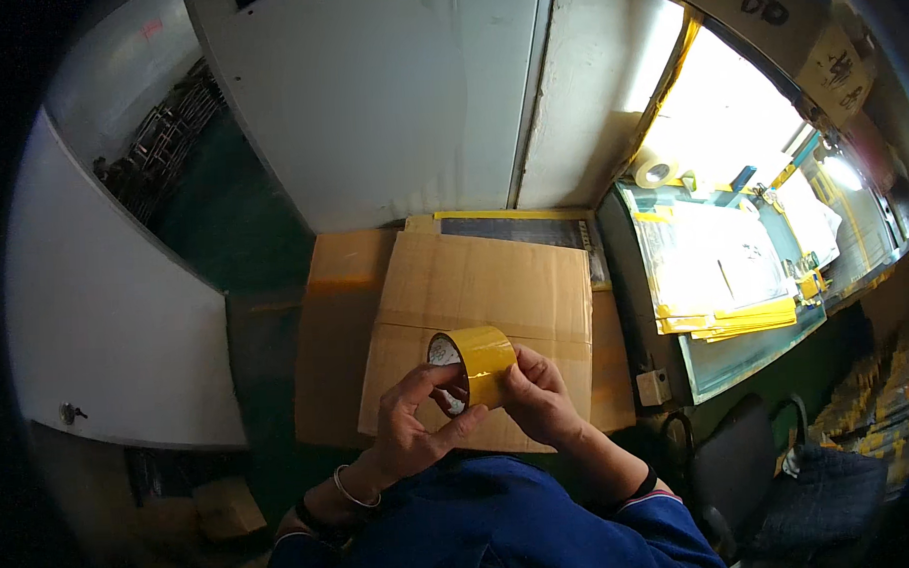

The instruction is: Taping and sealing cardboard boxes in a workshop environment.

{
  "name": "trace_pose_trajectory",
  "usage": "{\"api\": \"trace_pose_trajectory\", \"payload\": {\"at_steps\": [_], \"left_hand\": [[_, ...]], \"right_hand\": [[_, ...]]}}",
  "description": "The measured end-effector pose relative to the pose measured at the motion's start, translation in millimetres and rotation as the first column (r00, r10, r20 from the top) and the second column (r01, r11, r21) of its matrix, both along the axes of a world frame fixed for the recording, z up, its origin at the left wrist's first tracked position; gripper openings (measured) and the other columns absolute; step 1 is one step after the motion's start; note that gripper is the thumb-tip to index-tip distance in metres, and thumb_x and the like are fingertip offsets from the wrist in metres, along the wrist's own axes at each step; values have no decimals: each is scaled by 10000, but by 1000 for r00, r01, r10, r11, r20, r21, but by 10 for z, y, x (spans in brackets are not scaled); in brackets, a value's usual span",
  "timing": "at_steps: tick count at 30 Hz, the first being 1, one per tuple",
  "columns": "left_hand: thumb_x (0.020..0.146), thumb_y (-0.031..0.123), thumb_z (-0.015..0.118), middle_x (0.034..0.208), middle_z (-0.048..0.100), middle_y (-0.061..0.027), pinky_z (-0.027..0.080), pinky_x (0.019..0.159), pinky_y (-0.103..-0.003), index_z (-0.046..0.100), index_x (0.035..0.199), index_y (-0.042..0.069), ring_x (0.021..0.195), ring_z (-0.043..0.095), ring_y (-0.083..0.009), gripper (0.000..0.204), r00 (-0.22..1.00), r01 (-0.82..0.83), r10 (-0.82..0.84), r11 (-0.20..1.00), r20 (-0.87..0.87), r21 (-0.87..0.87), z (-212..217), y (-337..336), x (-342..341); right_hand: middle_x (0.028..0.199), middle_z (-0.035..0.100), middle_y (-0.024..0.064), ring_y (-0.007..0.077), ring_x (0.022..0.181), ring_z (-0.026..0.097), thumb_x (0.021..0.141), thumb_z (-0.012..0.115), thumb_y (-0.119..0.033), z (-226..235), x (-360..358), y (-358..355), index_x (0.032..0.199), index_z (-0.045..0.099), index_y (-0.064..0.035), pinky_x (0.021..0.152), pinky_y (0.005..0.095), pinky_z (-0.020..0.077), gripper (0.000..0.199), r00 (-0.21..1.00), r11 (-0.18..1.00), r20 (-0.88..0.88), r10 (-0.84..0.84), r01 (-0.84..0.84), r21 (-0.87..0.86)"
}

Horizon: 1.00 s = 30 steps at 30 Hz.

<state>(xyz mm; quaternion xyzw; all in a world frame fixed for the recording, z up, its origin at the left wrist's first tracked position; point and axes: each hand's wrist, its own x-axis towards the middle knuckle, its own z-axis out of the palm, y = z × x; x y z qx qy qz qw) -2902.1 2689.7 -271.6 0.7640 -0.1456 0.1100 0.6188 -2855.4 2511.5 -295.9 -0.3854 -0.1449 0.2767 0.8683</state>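
A roll of yellow-brown packing tape (480,355) is held up between both hands over a closed cardboard box (480,283). My left hand (411,426) grips the roll from the left, with the thumb and fingers reaching into its white core. My right hand (538,393) holds the roll's right side, its fingertips pressed on the outer tape surface. The box top shows a strip of tape across its middle seam. Both forearms come up from dark blue sleeves, and the left wrist wears thin bangles.
A desk (737,354) to the right carries papers and yellow folders (726,320) under bright light, and another tape roll (656,172) sits at its far end. White panels (116,326) stand to the left and behind the box. A dark bag (823,501) lies at lower right.
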Motion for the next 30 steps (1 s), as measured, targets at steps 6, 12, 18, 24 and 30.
{"api": "trace_pose_trajectory", "payload": {"at_steps": [6, 12, 18, 24, 30], "left_hand": [[799, 81, 714, 978, 622, -84, 501, 685, -248, 583, 1152, 4, 825, 610, -126, 384, 999, -21, 19, 998, -41, -65, 27, 40, -74], [802, 39, 695, 969, 610, -73, 488, 743, -246, 638, 1071, 22, 853, 600, -133, 275, 1000, -12, 9, 995, -28, -96, 17, 76, -127], [707, -10, 736, 924, 632, -56, 474, 769, -339, 698, 900, 83, 877, 616, -223, 217, 949, -23, -79, 947, 305, 319, -32, 179, -130], [726, -20, 739, 919, 657, -84, 491, 770, -339, 671, 940, 54, 874, 626, -211, 236, 979, -36, -9, 976, 202, 216, 15, 171, -207], [796, 1, 718, 951, 668, -137, 545, 811, -298, 612, 1042, -49, 880, 651, -168, 272, 967, -128, 51, 944, -249, -304, 136, 81, -276]], "right_hand": [[1112, 594, 71, 148, 1081, 534, 989, 442, -299, 25, 13, -40, 1207, 496, -3, 925, 333, 425, 372, 985, 994, -144, 92, -82, 74], [1208, 573, 81, 166, 1143, 518, 937, 557, -239, 47, 20, -93, 1258, 491, -6, 995, 344, 388, 402, 987, 990, 86, 139, -136, -32], [1154, 615, 73, 170, 1088, 566, 860, 675, -197, 109, 43, -191, 1233, 520, 2, 968, 346, 434, 451, 990, 990, 38, 137, -138, 24], [1150, 614, 77, 166, 1052, 578, 835, 706, -200, 87, -30, -143, 1217, 529, 0, 966, 337, 432, 465, 992, 995, -94, 80, -75, 60], [1193, 599, 91, 172, 1106, 557, 817, 704, -52, 87, -79, -91, 1221, 531, 12, 990, 336, 416, 444, 983, 987, 86, 161, -160, -19]]}}
